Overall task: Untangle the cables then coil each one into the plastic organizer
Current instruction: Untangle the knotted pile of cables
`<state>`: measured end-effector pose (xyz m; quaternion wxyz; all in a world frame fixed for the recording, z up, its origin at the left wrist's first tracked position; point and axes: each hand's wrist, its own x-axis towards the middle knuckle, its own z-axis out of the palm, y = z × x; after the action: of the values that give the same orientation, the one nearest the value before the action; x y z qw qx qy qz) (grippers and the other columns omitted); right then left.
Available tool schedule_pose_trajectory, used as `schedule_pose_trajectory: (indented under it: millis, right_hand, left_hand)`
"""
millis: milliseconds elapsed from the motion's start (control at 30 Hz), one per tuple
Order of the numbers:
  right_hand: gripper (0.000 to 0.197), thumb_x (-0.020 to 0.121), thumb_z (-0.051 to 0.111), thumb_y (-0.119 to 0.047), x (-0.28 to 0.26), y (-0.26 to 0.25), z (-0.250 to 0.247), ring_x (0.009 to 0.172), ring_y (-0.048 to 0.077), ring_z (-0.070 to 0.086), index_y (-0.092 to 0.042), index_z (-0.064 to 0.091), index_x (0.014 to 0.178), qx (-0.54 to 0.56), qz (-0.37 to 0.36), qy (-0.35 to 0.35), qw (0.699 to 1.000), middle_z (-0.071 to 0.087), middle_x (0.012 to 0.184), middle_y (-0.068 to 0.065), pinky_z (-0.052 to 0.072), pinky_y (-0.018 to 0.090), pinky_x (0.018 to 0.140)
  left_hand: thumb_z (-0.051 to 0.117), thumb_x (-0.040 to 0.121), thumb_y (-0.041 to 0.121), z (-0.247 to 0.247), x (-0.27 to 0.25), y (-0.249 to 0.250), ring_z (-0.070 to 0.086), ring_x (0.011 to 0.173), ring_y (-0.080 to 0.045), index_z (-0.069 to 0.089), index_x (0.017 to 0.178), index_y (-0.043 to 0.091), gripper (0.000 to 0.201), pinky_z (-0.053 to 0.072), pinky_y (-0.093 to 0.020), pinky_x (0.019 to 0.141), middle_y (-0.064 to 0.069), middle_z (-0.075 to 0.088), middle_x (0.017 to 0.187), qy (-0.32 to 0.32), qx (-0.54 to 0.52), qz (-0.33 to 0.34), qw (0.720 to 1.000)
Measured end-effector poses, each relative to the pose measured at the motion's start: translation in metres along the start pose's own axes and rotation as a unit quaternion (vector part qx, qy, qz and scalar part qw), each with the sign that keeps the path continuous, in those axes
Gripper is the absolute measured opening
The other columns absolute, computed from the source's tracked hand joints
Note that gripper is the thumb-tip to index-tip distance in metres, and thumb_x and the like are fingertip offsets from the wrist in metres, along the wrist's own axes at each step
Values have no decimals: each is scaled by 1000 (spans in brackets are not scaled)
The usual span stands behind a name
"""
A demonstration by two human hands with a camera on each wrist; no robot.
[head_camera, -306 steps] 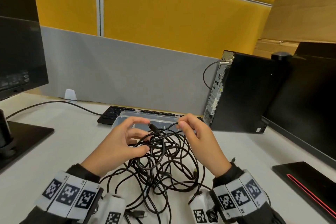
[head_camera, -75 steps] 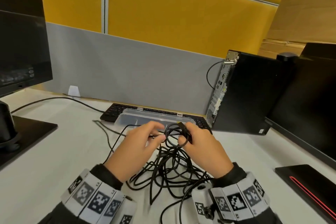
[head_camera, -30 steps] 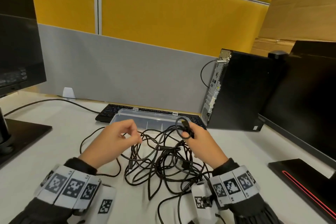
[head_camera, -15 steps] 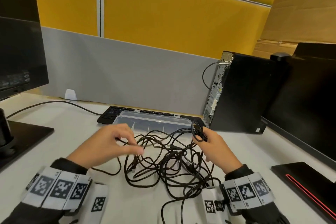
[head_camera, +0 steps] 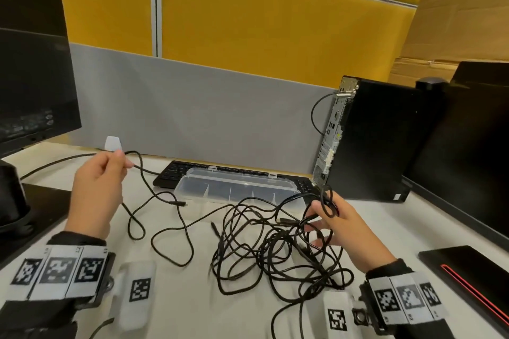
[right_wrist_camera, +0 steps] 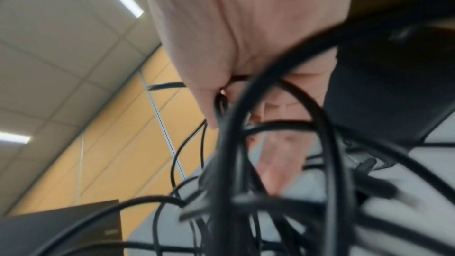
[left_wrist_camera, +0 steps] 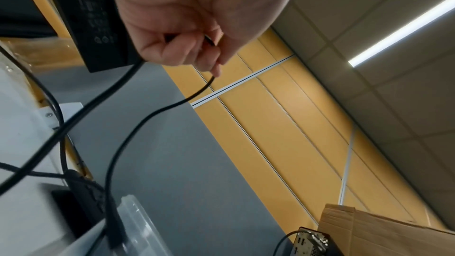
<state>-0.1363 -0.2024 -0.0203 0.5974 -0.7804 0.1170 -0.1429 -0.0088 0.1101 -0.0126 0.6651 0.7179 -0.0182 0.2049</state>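
Observation:
A tangle of black cables (head_camera: 275,245) lies on the white desk in front of me. My left hand (head_camera: 121,161) is raised at the left and pinches one black cable (head_camera: 154,192), which trails down in loose loops toward the tangle. In the left wrist view that hand (left_wrist_camera: 197,52) has its curled fingers closed round the cable (left_wrist_camera: 147,116). My right hand (head_camera: 322,215) grips a small coil of cable (head_camera: 327,198) at the tangle's right edge; the right wrist view shows the hand (right_wrist_camera: 221,100) behind blurred cables (right_wrist_camera: 234,163). The clear plastic organizer (head_camera: 192,187) stands open just beyond.
A black keyboard (head_camera: 170,173) lies behind the organizer. A black PC tower (head_camera: 371,140) stands at the right, with a monitor (head_camera: 473,151) beside it. Another monitor (head_camera: 33,63) and its base (head_camera: 35,201) are at the left. A black pad (head_camera: 468,275) lies near right.
My left hand has lifted up and to the left, drawing one cable out of the tangle into loose loops. My right hand has kept hold of the small coil.

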Motion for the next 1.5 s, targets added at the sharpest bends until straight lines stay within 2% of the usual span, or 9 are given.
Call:
schedule_pose_trajectory:
  millis: [100, 200, 367, 533, 700, 933, 1100, 1267, 1500]
  right_hand:
    - [12, 97, 47, -22, -5, -1, -5, 81, 19, 69, -14, 56, 100, 52, -53, 23, 997, 64, 91, 9, 57, 40, 67]
    - [15, 96, 48, -22, -7, -1, -8, 85, 21, 68, -9, 55, 97, 54, -90, 51, 993, 68, 86, 2, 59, 37, 68]
    - [21, 95, 45, -28, -11, -3, -7, 81, 15, 65, -9, 54, 100, 56, -119, 55, 990, 66, 78, -7, 58, 36, 73]
    - [15, 94, 46, -28, -14, -11, -6, 75, 12, 64, -15, 53, 90, 97, -149, 64, 982, 65, 77, -7, 58, 31, 67]
    - [17, 95, 46, -26, -14, -13, -8, 73, 10, 64, -13, 55, 89, 108, -162, 77, 978, 63, 77, -4, 56, 26, 64]
    - [19, 95, 48, -28, -7, -2, -10, 78, 18, 64, -12, 57, 90, 96, -128, 109, 981, 62, 76, -3, 58, 37, 69]
    - [24, 93, 54, -30, -2, 5, -16, 76, 14, 59, -7, 59, 93, 57, -73, 124, 988, 59, 82, 3, 54, 29, 63]
    - [16, 95, 51, -26, 5, 17, -26, 53, 9, 47, -15, 54, 84, -6, -40, 141, 989, 54, 73, 2, 38, 18, 45]
    - [16, 96, 50, -20, 15, 34, -47, 65, 14, 44, -8, 49, 85, -159, -60, 204, 964, 49, 71, 2, 36, 25, 57]
  left_hand:
    - [39, 99, 19, 2, 0, 0, 47, 100, -32, 55, 121, 21, 27, 42, -44, 89, -12, 50, 120, -1, 108, -22, 994]
    - [50, 94, 13, 9, -15, 10, 27, 131, -30, 30, 144, 20, 55, 28, -48, 108, -12, 13, 151, -12, 271, 9, 963]
    - [61, 86, 25, 35, -46, 28, 48, 111, -13, 55, 105, 43, 27, 36, -48, 102, 14, 54, 114, -185, 219, 249, 925]
    - [63, 85, 29, 74, -65, 21, 40, 118, 3, 34, 110, 48, 43, 22, -41, 113, 30, 42, 116, -403, 278, 227, 842]
    - [60, 88, 16, 73, -54, 11, 64, 76, -8, 43, 93, 35, 25, 55, -34, 76, 8, 63, 88, -371, 197, 194, 886]
    - [61, 87, 23, 63, -48, 8, 52, 68, -4, 58, 79, 31, 12, 37, -13, 60, 15, 62, 84, -345, 159, 269, 885]
    - [67, 81, 33, 58, -47, 12, 45, 56, -1, 55, 60, 18, 29, 36, -10, 59, 9, 51, 58, -406, 88, 139, 899]
    - [59, 87, 20, 51, -36, 18, 36, 56, -6, 51, 63, 4, 29, 29, -26, 60, 4, 40, 57, -254, -15, 115, 960]
    - [56, 89, 17, 41, -12, 7, 28, 54, -12, 48, 70, 3, 26, 21, -30, 56, 2, 32, 56, -67, -82, 43, 993]
